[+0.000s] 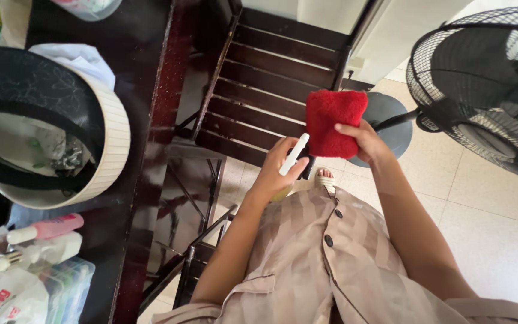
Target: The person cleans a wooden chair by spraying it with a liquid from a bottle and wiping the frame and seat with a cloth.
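I am seeing the right hand [364, 141] pinching a folded red cloth [333, 122], its grip pressed together on the cloth's lower right edge; the left hand [277, 171] is wrapping its grip around a small spray bottle with a white nozzle [294, 155], the nozzle pointing up at the cloth and just touching it; both are hanging above a dark slatted wooden chair [259, 84]; a dark worktop [145, 72] is carrying a round cream basket [112, 150] at the left; a black floor fan [487, 78] is standing at the right.
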